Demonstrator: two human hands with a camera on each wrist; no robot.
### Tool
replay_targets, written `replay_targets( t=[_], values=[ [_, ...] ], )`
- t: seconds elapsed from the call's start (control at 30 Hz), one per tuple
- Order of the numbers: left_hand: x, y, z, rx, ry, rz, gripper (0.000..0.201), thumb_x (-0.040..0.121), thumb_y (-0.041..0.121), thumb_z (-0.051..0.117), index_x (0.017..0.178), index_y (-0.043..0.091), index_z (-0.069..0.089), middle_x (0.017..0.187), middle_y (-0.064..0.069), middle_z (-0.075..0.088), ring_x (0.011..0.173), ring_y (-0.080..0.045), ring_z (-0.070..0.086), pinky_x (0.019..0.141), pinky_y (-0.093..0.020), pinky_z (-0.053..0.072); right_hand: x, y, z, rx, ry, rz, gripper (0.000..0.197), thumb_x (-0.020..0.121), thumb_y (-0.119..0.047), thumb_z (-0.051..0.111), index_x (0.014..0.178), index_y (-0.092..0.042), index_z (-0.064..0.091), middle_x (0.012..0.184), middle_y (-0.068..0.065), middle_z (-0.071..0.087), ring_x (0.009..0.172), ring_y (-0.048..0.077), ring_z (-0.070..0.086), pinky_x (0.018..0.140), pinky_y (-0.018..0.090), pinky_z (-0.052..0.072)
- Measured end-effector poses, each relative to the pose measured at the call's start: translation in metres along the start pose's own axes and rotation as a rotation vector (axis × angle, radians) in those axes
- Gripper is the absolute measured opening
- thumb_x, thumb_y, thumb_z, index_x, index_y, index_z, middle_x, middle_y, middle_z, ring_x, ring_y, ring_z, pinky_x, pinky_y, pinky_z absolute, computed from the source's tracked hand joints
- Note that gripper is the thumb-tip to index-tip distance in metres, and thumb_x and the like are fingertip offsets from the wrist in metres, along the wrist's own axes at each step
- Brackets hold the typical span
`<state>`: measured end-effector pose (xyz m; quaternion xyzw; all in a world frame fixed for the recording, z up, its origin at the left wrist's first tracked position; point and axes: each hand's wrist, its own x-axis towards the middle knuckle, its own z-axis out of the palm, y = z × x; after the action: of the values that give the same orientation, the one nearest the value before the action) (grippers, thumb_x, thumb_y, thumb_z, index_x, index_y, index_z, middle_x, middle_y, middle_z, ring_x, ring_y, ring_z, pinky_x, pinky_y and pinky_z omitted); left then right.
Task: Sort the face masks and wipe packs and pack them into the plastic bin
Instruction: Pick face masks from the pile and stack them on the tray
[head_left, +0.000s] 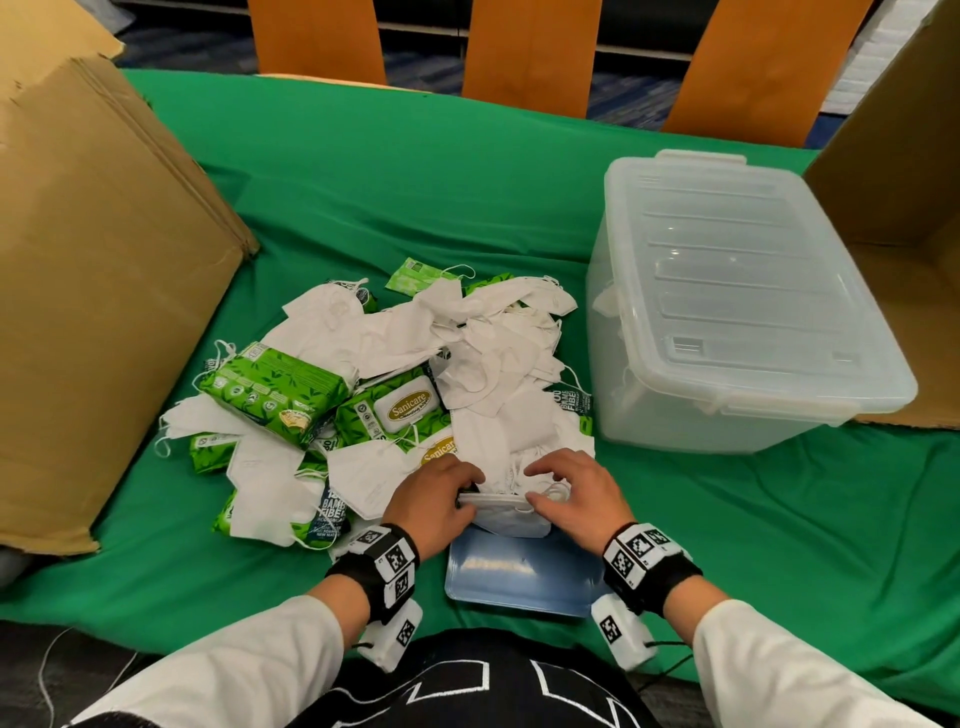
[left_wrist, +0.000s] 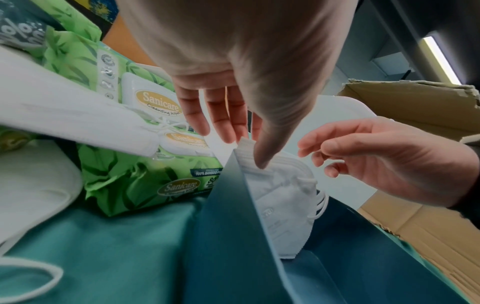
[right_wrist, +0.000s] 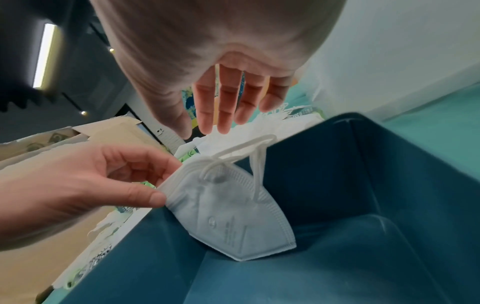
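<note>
White folded fabric face masks (head_left: 415, 332) and leaf-patterned green plastic wipe packs (head_left: 270, 387) lie beside the clear plastic bin (head_left: 737, 306) on green cloth (head_left: 363, 171).

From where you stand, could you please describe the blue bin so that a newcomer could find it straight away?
Start at the green tablecloth and come to its near edge, just in front of the pile of masks and wipe packs. The blue bin sits there under both hands, small, opaque and open, with folded white masks stood against its far wall, unlike the large clear lidded tub.

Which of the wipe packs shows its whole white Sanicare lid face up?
The green wipe pack at the pile's middle: its lid lies fully exposed, while masks half cover the nearer pack's label.
</note>
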<state>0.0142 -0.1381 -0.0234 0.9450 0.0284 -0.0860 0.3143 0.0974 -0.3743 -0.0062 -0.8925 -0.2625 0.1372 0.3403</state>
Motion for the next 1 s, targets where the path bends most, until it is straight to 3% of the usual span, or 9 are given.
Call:
replay_targets(
  t=[0.1, 0.2, 0.37, 0.47, 0.6, 0.7, 0.8, 0.87, 1.0],
  values=[
    [-0.007, -0.008, -0.006, -0.124, 0.055, -0.052, 0.035, 0.083, 0.028, 0.074, 0.117, 0.032, 0.068, 0.107, 0.011, 0.06, 0.096, -0.007, 0.058, 0.084, -0.025, 0.047, 0.005, -0.007, 0.006, 0.016, 0.013, 0.012, 0.021, 0.083, -0.034, 0.075, 0.103, -0.033, 0.073, 0.103, -0.016, 0.068, 0.094, 0.006, 0.058, 0.086, 0.024, 0.046],
    [-0.017, -0.021, -0.017, -0.295, 0.181, -0.152, 0.029, 0.082, 0.024, 0.081, 0.109, 0.031, 0.071, 0.097, 0.01, 0.064, 0.088, -0.005, 0.061, 0.082, -0.024, 0.049, 0.013, -0.022, 0.009, 0.253, 0.098, 0.133, 0.013, 0.086, -0.02, 0.077, 0.095, -0.029, 0.076, 0.092, -0.015, 0.073, 0.082, 0.004, 0.062, 0.076, 0.016, 0.047],
    [-0.038, -0.066, -0.044, -0.226, 0.352, -0.322, 0.031, 0.08, 0.016, 0.082, 0.106, 0.028, 0.071, 0.101, 0.004, 0.067, 0.088, -0.011, 0.063, 0.087, -0.036, 0.053, 0.033, -0.062, 0.008, 0.714, 0.085, 0.294, 0.015, 0.09, 0.001, 0.068, 0.091, -0.011, 0.076, 0.078, 0.004, 0.075, 0.067, 0.011, 0.065, 0.059, 0.021, 0.048],
    [-0.048, -0.09, -0.054, 0.064, 0.231, -0.362, 0.059, 0.078, 0.03, 0.082, 0.133, 0.025, 0.061, 0.133, -0.004, 0.056, 0.118, -0.024, 0.056, 0.097, -0.038, 0.048, 0.047, -0.084, 0.018, 0.787, -0.01, 0.35, 0.013, 0.089, 0.004, 0.066, 0.095, -0.005, 0.074, 0.079, 0.012, 0.073, 0.066, 0.017, 0.064, 0.055, 0.026, 0.051],
    [-0.052, -0.106, -0.049, 0.37, -0.042, -0.38, 0.103, 0.072, 0.051, 0.081, 0.158, 0.034, 0.027, 0.163, -0.012, 0.025, 0.144, -0.035, 0.033, 0.111, -0.046, 0.039, 0.067, -0.112, 0.051, 0.771, -0.232, 0.492, 0.017, 0.089, -0.001, 0.068, 0.106, -0.002, 0.068, 0.085, 0.014, 0.069, 0.073, 0.02, 0.065, 0.057, 0.028, 0.055],
    [-0.052, -0.108, -0.048, 0.401, -0.015, -0.36, 0.08, 0.077, 0.043, 0.076, 0.15, 0.04, 0.043, 0.16, -0.013, 0.033, 0.138, -0.038, 0.042, 0.107, -0.048, 0.041, 0.077, -0.129, 0.07, 0.931, -0.3, 0.672, 0.014, 0.094, -0.001, 0.064, 0.107, -0.006, 0.063, 0.084, 0.012, 0.064, 0.069, 0.02, 0.062, 0.053, 0.027, 0.054],
    [-0.051, -0.102, -0.059, 0.304, 0.22, -0.29, 0.033, 0.088, 0.032, 0.061, 0.119, 0.037, 0.072, 0.132, -0.003, 0.062, 0.116, -0.033, 0.059, 0.096, -0.046, 0.043, 0.081, -0.135, 0.077, 1.07, -0.246, 0.815, 0.006, 0.097, -0.009, 0.063, 0.103, -0.009, 0.064, 0.092, 0.012, 0.061, 0.08, 0.025, 0.061, 0.063, 0.034, 0.057],
    [-0.054, -0.096, -0.07, 0.196, 0.392, -0.216, 0.034, 0.089, 0.033, 0.048, 0.108, 0.036, 0.076, 0.123, 0.002, 0.066, 0.112, -0.028, 0.059, 0.093, -0.044, 0.044, 0.082, -0.136, 0.076, 1.099, -0.219, 0.875, 0.015, 0.096, -0.019, 0.067, 0.107, -0.009, 0.063, 0.101, 0.014, 0.058, 0.09, 0.03, 0.06, 0.069, 0.041, 0.057],
    [-0.059, -0.073, -0.088, -0.178, 0.578, 0.011, 0.037, 0.086, 0.006, 0.057, 0.109, 0.024, 0.079, 0.13, -0.002, 0.062, 0.118, -0.018, 0.059, 0.102, -0.029, 0.047, 0.085, -0.139, 0.069, 1.092, -0.286, 0.859, 0.046, 0.081, -0.033, 0.084, 0.116, -0.008, 0.068, 0.113, 0.016, 0.069, 0.098, 0.035, 0.067, 0.072, 0.044, 0.059]
  ],
)
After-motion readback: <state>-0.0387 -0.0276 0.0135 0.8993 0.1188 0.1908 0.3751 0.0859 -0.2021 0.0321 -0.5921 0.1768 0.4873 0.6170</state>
